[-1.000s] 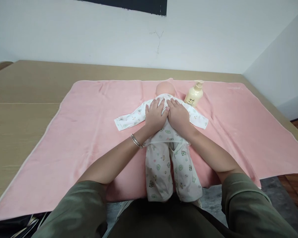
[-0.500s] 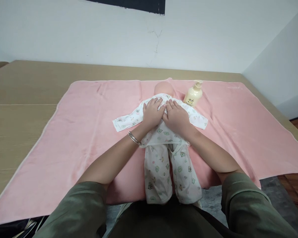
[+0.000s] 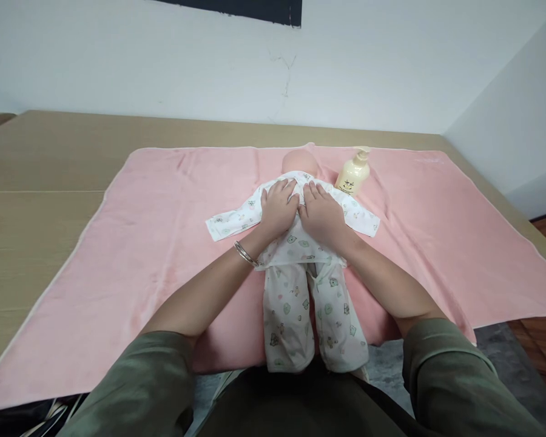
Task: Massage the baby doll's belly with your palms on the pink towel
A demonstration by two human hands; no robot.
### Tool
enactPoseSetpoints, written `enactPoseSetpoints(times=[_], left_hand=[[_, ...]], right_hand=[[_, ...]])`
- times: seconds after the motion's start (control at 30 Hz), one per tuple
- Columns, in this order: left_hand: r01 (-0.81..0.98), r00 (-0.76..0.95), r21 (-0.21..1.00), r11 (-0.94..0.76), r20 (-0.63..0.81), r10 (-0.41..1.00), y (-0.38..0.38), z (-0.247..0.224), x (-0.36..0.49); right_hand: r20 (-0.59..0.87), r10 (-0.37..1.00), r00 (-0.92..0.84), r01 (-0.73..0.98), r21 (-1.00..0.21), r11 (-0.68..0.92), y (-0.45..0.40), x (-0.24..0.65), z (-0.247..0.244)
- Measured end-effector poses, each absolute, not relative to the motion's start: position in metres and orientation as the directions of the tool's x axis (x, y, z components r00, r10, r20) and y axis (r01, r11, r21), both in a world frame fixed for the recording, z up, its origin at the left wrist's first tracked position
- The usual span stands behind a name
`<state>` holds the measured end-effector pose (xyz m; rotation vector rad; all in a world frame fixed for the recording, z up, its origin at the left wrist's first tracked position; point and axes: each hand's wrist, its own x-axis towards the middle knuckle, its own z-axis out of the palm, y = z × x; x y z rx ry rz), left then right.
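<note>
A baby doll (image 3: 300, 162) in a white printed top (image 3: 295, 246) and matching trousers (image 3: 289, 315) lies with its smooth head away from me and its legs toward my body. No face shows on it. My left hand (image 3: 278, 209) rests flat on the upper left of the top, fingers stretched out. Beside it, my right hand (image 3: 322, 213) lies flat on the upper right, fingers pointing to the head. The two thumbs are close together at the middle. Both sleeves of the top spread out sideways. A bracelet (image 3: 246, 254) circles my left wrist.
A pink blanket (image 3: 164, 255) is spread beneath the doll over a wooden table (image 3: 40, 212), hanging past the near edge. A cream pump bottle (image 3: 353, 173) leans by the doll's right-hand sleeve. A white wall (image 3: 209, 73) stands behind the table.
Both hands stay flat on the doll's back. The thumbs and the inner edges of the hands have shifted very slightly apart; the rest stands as before.
</note>
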<state>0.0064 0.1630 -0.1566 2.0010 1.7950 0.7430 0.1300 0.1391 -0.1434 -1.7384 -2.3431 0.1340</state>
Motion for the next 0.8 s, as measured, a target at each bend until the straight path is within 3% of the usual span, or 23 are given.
enactPoseSetpoints(times=[0.27, 0.8], left_hand=[[0.818, 0.062, 0.556, -0.148, 0.17, 0.983, 0.16, -0.159, 0.008], [0.858, 0.063, 0.486, -0.167, 0.224, 0.973, 0.147, -0.163, 0.011]], right_hand=[[0.11, 0.955, -0.274, 0.933, -0.212, 0.292, 0.14, 0.13, -0.142], [0.081, 0.957, -0.278, 0.888, -0.359, 0.288, 0.165, 0.144, -0.142]])
